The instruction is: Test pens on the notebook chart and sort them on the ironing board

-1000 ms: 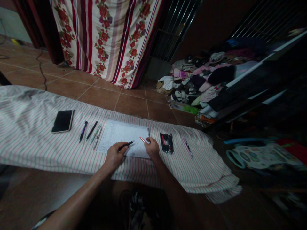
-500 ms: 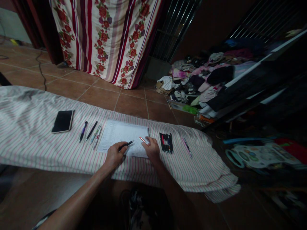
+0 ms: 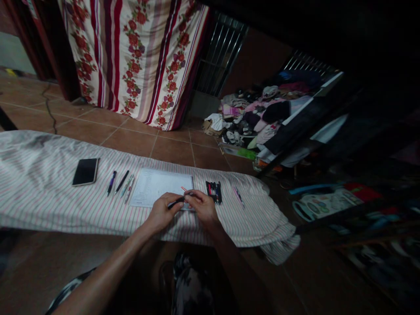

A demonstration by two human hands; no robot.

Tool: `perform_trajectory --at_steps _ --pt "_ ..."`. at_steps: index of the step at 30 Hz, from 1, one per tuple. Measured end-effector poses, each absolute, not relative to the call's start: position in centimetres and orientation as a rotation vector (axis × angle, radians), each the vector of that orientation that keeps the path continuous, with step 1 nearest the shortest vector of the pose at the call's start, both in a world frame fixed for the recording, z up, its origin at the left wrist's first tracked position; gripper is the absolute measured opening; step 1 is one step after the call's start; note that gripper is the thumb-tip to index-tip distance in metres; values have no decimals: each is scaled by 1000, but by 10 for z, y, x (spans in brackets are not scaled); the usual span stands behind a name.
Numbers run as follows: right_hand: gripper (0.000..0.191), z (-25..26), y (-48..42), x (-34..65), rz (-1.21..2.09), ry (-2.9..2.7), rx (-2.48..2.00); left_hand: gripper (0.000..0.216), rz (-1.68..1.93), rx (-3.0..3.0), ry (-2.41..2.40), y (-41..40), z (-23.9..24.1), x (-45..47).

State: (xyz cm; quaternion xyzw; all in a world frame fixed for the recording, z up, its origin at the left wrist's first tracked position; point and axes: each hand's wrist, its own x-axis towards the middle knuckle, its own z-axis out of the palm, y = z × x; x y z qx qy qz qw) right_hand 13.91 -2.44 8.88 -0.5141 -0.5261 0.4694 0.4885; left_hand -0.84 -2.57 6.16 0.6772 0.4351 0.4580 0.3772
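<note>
A spiral notebook [image 3: 157, 191] lies open on a striped cloth [image 3: 42, 192]. Just at its near edge my left hand [image 3: 160, 213] is closed around a black pen [image 3: 175, 202]. My right hand [image 3: 202, 206] is closed too, its fingertips meeting the pen's tip end; a small orange-red piece [image 3: 183, 189] shows just above the fingers, and I cannot tell whether the hand holds it. The two hands touch each other over the notebook's near right corner.
A dark phone [image 3: 85, 171] and several pens [image 3: 120, 183] lie left of the notebook. A bundle of pens [image 3: 214, 191] and a pink pen [image 3: 238, 195] lie to its right. A flowered curtain [image 3: 141, 57] hangs behind; a heap of clothes [image 3: 259, 118] sits at the right.
My right hand has slid left to meet the left hand at the pen. The camera has tilted, so everything sits a little lower and further left.
</note>
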Motion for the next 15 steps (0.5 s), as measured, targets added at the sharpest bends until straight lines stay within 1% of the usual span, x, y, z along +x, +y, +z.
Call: perform_trajectory --at_steps 3,7,9,11,15 --pt "29 124 -43 145 1104 -1183 -1229 35 1286 1620 1070 -43 87 -10" --pt "32 168 -73 153 1123 -1102 -1181 43 1390 993 1010 -81 104 -16" --pt "32 184 -89 156 1162 -1065 -1155 37 1341 760 920 -107 107 -19" --pt "30 196 -104 158 1186 -1056 -1135 29 1272 674 814 -134 112 -20" --pt "27 212 -132 161 1263 -1125 -1093 30 1200 624 642 -185 134 -19"
